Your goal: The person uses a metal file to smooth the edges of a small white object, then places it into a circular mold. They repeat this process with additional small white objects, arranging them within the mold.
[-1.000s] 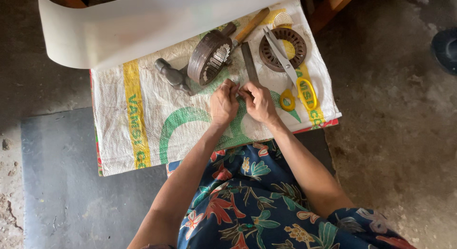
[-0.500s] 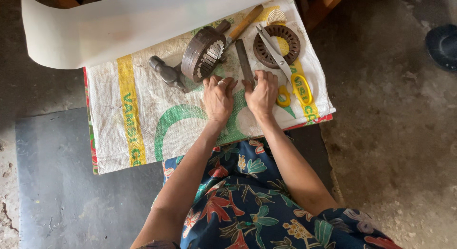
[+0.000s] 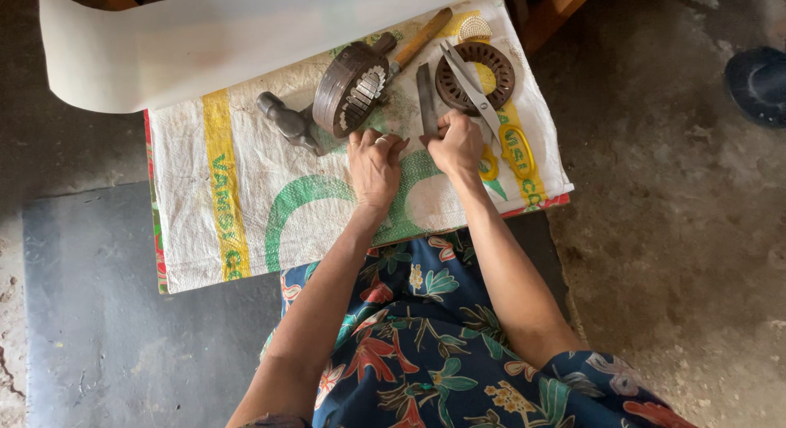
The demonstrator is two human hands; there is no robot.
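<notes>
Both my left hand (image 3: 374,162) and right hand (image 3: 455,141) are curled shut, pinching something tiny between them that I can't make out, right by the flat metal file (image 3: 426,99), which looks stiff and heavyish, so I'd grab it mid-blade.

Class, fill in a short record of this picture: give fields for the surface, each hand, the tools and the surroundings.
surface: white woven sack with yellow and green print, spread flat
left hand: palm down on the sack, fingers toward a round toothed metal part
right hand: fingers curled at the lower end of a flat metal bar; grip unclear
tools: yellow-handled scissors lying across a slotted ring; wooden-handled tool; small dark metal piece
surroundings: pale sheet curling over the far edge; concrete floor
</notes>
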